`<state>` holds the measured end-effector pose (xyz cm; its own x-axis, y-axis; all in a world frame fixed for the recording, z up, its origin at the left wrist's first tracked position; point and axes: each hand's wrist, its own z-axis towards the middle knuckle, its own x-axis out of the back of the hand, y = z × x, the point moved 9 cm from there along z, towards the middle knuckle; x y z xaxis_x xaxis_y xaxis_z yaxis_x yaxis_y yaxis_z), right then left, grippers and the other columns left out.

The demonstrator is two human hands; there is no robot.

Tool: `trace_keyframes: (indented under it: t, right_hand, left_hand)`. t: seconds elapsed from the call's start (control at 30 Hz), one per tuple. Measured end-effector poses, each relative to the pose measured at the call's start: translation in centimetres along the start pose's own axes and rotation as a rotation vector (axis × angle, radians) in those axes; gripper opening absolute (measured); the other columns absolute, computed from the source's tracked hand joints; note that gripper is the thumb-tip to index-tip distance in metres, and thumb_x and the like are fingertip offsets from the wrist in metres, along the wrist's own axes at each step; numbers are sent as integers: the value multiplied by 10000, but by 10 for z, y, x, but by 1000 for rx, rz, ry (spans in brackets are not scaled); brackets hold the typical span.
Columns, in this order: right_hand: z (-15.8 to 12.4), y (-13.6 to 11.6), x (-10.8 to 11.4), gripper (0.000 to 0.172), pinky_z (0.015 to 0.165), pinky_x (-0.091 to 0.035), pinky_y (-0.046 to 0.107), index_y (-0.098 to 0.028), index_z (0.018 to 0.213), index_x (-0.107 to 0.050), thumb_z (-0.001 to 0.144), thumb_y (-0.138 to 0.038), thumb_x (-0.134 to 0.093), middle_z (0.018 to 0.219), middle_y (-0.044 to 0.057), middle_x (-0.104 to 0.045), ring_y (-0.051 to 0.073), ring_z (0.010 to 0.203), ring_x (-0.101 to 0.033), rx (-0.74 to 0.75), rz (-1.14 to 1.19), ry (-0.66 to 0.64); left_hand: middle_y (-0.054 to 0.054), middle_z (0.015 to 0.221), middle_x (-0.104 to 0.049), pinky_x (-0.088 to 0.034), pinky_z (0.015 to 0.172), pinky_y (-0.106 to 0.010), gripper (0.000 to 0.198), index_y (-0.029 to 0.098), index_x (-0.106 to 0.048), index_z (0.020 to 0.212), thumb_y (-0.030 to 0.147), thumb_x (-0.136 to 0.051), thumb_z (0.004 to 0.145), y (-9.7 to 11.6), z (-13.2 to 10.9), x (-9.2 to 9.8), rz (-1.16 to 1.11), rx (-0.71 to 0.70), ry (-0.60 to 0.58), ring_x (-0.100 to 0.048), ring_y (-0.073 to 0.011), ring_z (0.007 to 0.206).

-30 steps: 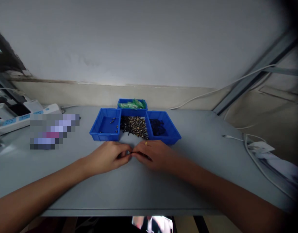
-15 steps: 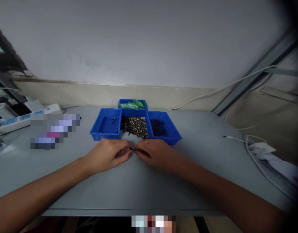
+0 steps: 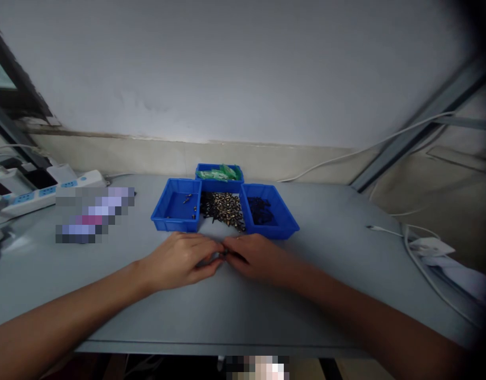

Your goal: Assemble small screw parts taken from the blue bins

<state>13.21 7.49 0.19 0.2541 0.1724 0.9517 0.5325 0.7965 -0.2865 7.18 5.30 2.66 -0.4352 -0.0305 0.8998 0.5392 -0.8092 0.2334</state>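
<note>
My left hand [image 3: 189, 258] and my right hand [image 3: 259, 256] meet fingertip to fingertip above the grey table. Both are closed in a pinch on a small dark part [image 3: 224, 252], mostly hidden by the fingers. Just beyond them lies a heap of small brass-coloured and black metal pieces [image 3: 225, 207]. The left blue bin [image 3: 175, 226], with a few small metal pieces inside, is beyond my left hand. Past my right hand is the right blue bin [image 3: 280, 230], which holds dark small parts [image 3: 259, 208].
A third blue bin [image 3: 221, 186] with green plastic bags [image 3: 221, 173] stands behind the heap. On the left lie a white power strip [image 3: 48, 194] with plugs and a blurred-out object [image 3: 94, 214]. White cables [image 3: 421, 274] run along the right side of the grey table [image 3: 179, 322].
My fingertips have come closer together, and the dark part that showed between them is now mostly covered. The view has shifted slightly; the bins look unchanged.
</note>
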Motion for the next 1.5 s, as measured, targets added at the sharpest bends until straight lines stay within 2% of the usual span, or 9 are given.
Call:
trace_keyframes:
  t: [0.2, 0.43, 0.63, 0.83, 1.13, 1.23, 1.33, 1.4, 1.5]
  right_hand:
    - [0, -1, 6, 82, 541, -332, 225, -176, 746, -494, 808, -193, -443, 676, -5, -577, 105, 603, -519, -4, -82, 22]
    - [-3, -4, 17, 200, 581, -356, 243, -173, 826, -558, 853, -263, -381, 694, 21, -617, 124, 634, -555, 41, -138, 131]
    - [-7, -20, 18, 213, 537, -359, 227, -166, 735, -554, 823, -267, -388, 615, 11, -591, 112, 569, -529, 157, -105, 171]
    - [-6, -12, 23, 165, 524, -346, 225, -166, 747, -549, 795, -237, -408, 577, -5, -565, 108, 542, -515, 80, -125, 210]
    - [-5, -5, 28, 222, 493, -292, 234, -181, 645, -504, 808, -272, -385, 519, -9, -524, 107, 497, -479, 3, -173, 240]
    - [-4, 0, 25, 197, 507, -299, 235, -185, 690, -514, 816, -280, -397, 547, -11, -535, 110, 522, -492, -30, -148, 200]
    - [-4, 3, 25, 148, 565, -343, 236, -181, 841, -525, 819, -287, -425, 655, 2, -578, 120, 615, -529, -47, -72, 199]
    - [-4, 1, 24, 159, 611, -367, 240, -175, 907, -517, 817, -281, -438, 721, 14, -589, 124, 676, -540, -23, -35, 197]
    - [-4, -3, 20, 146, 644, -383, 244, -173, 905, -523, 815, -258, -447, 751, 21, -586, 126, 713, -539, 19, -29, 158]
  left_hand:
    - [-3, 718, -582, -413, 583, -240, 177, 159, -551, 869, 269, -414, 847, 0, -1, -4, 51, 0, -34, -541, -116, 639]
    - [10, 610, -554, -359, 497, -227, 133, 161, -502, 755, 249, -412, 798, -17, 2, -3, 151, 180, -77, -538, -122, 559]
    - [18, 632, -541, -350, 508, -218, 82, 166, -462, 716, 213, -424, 772, -1, 1, -18, 27, 64, -158, -495, -103, 547]
    - [11, 649, -545, -373, 546, -228, 155, 166, -483, 757, 278, -405, 831, -5, 0, -19, 50, 75, -169, -523, -114, 588]
    - [-5, 671, -561, -387, 557, -253, 209, 166, -496, 797, 266, -330, 872, -7, 3, -13, 112, 98, -177, -548, -135, 617]
    - [-17, 688, -573, -400, 580, -265, 240, 163, -513, 814, 272, -310, 880, -6, 2, -16, 126, 85, -202, -558, -144, 637]
    - [-18, 705, -582, -406, 585, -275, 241, 168, -521, 859, 282, -309, 881, -6, 1, -17, 143, 88, -218, -566, -153, 651]
    - [-14, 703, -581, -405, 578, -275, 241, 170, -518, 850, 285, -308, 882, -8, 1, -18, 152, 99, -230, -567, -154, 646]
    - [-10, 688, -579, -401, 571, -276, 237, 172, -513, 844, 285, -308, 882, -11, 1, -19, 167, 125, -245, -569, -155, 637]
